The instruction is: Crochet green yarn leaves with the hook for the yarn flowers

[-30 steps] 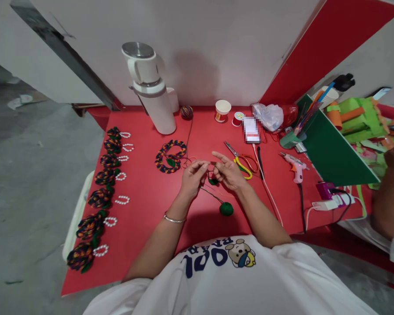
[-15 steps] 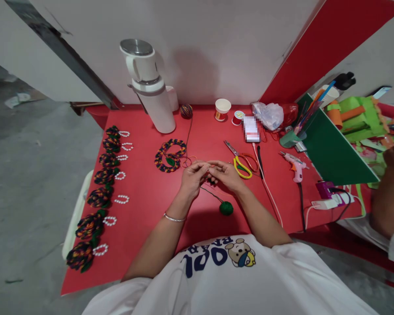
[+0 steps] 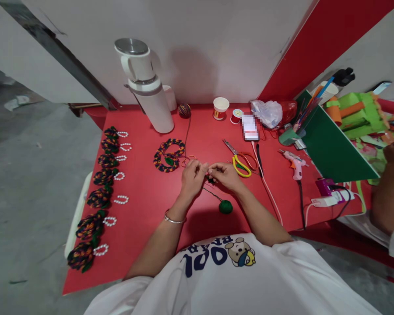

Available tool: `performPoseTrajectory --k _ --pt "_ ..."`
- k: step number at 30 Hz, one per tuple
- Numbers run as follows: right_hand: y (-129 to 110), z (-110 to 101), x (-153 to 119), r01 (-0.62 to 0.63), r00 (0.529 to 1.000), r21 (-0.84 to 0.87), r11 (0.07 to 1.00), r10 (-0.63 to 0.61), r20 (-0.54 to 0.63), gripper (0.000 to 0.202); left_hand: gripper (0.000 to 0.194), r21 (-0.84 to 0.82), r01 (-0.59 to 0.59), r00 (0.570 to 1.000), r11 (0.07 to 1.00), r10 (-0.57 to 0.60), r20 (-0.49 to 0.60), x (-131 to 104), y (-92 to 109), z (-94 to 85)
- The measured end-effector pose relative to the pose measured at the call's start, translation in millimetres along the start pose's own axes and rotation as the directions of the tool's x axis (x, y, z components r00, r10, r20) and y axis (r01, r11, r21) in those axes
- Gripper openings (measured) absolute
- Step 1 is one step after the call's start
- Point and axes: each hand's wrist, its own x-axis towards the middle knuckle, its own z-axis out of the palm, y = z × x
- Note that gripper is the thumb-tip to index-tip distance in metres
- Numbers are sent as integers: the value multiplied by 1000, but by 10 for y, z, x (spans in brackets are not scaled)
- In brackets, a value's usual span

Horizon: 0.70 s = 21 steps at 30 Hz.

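My left hand (image 3: 192, 176) and my right hand (image 3: 226, 176) meet above the red table, fingertips pinched close together. A small dark green piece (image 3: 211, 179) shows under my right fingers, and thin yarn runs from there to a green yarn ball (image 3: 225, 207) nearer my body. What my left fingertips pinch is too small to make out. Left of my hands lies a curled multicoloured braid (image 3: 168, 155) with a green leaf-like piece in it. Scissors (image 3: 239, 161) with yellow and orange handles lie to the right of my right hand.
Several dark yarn bundles (image 3: 98, 197) and white bead loops (image 3: 121, 200) line the left side. A flask (image 3: 151, 105), paper cup (image 3: 220, 109) and phone (image 3: 250, 127) stand or lie at the back. Rightward are a glue gun (image 3: 294, 163), green divider (image 3: 338, 148) and another person's arm (image 3: 387, 192).
My fingertips have shifted slightly, and my left hand has turned a little, with its fingers more bent. The view has moved slightly.
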Motion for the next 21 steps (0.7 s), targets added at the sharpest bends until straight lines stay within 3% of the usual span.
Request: performPoseTrajectory --k 2,6,10,17,21 --pt "10 -6 -1 39 999 -68 997 -38 19 32 48 223 -97 995 970 91 37 -4 10 -37" --pt "31 -41 6 100 995 -170 980 -97 26 28 40 335 -180 983 925 153 103 6 17 -75" --pt "30 -88 11 120 993 -235 964 -118 23 27 27 286 -217 973 933 183 140 25 8 -91" --pt "89 -123 55 62 995 -156 986 -49 81 26 14 101 -87 982 991 68 176 42 -30 -146" --pt "137 -144 94 26 995 -106 994 -15 102 30 12 147 -117 984 982 95 147 46 -21 -176"
